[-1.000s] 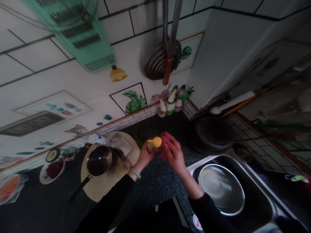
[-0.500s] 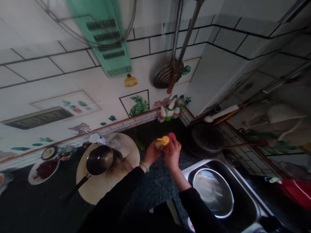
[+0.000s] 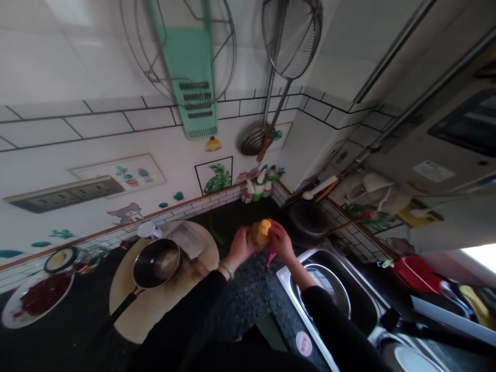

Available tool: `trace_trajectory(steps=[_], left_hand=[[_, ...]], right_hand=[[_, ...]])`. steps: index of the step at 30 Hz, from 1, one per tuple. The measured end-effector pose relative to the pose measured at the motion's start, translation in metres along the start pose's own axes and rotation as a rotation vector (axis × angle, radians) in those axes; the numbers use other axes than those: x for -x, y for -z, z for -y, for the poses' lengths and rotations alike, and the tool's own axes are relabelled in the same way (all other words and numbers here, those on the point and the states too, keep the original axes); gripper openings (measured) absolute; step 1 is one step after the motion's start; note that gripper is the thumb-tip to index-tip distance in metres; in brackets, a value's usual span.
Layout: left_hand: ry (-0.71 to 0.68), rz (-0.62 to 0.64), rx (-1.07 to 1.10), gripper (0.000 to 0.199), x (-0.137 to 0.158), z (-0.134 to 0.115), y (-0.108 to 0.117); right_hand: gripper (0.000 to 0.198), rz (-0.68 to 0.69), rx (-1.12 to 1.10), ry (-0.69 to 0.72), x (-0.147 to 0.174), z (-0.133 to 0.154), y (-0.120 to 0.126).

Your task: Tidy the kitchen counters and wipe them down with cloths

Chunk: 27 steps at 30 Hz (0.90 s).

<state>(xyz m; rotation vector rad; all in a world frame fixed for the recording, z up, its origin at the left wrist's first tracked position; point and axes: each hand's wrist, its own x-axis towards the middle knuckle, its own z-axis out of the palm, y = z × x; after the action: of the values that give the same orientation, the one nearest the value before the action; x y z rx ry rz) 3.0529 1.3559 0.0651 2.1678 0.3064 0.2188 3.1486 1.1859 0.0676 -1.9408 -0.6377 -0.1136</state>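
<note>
Yellow-topped, a small container (image 3: 256, 237) is held in the left hand (image 3: 240, 246) above the dark counter (image 3: 250, 294), between the round board (image 3: 129, 318) on the left and the sink (image 3: 358, 276) on the right. Pink material (image 3: 272, 252) is gripped by the right hand (image 3: 283, 244); whether the yellow top is touched cannot be told. On the board, a saucepan (image 3: 148, 267) is set near a cleaver (image 3: 188, 239).

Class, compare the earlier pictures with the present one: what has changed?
The camera view swung right and upward. The pink item now hangs below the right hand. The left hand kept hold of the yellow-topped container. The saucepan stayed on the round board.
</note>
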Motion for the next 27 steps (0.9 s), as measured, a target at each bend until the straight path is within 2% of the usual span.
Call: trace_trajectory(steps=[2,4,6,11,16,20,23,25,27], left_hand=[[-0.135,0.077,0.000,0.101,-0.018,-0.010,0.014],[-0.208,0.191,0.030,0.109,-0.032,-0.020,0.019],[-0.201,0.211,0.051,0.103,-0.035,-0.027,0.016],[-0.122,0.033,-0.006,0.083,-0.017,-0.032,-0.006],[-0.005,-0.074,-0.245,0.078,-0.012,-0.039,-0.012],[0.029,0.015,-0.364,0.082,-0.012,-0.038,-0.001],[-0.009,0.040,-0.336,0.069,-0.009,-0.033,0.004],[0.004,0.033,-0.300,0.058,-0.008,-0.031,0.002],[0.060,0.055,-0.263,0.047,-0.008,-0.032,-0.001]], right_hand=[[0.035,0.077,-0.025,-0.002,-0.012,0.000,0.007],[0.038,0.074,-0.013,-0.010,-0.015,0.002,0.006],[0.041,0.001,0.042,-0.018,-0.008,0.004,0.000],[0.052,-0.224,0.229,0.009,0.037,0.014,-0.023],[0.056,-0.231,0.262,0.120,0.077,0.016,-0.026],[0.038,-0.179,0.192,0.089,0.076,0.011,-0.001],[0.031,-0.250,0.118,-0.012,0.065,0.025,0.013],[0.029,-0.347,0.095,-0.031,0.059,0.044,0.011],[0.028,-0.375,0.086,0.004,0.053,0.062,0.002]])
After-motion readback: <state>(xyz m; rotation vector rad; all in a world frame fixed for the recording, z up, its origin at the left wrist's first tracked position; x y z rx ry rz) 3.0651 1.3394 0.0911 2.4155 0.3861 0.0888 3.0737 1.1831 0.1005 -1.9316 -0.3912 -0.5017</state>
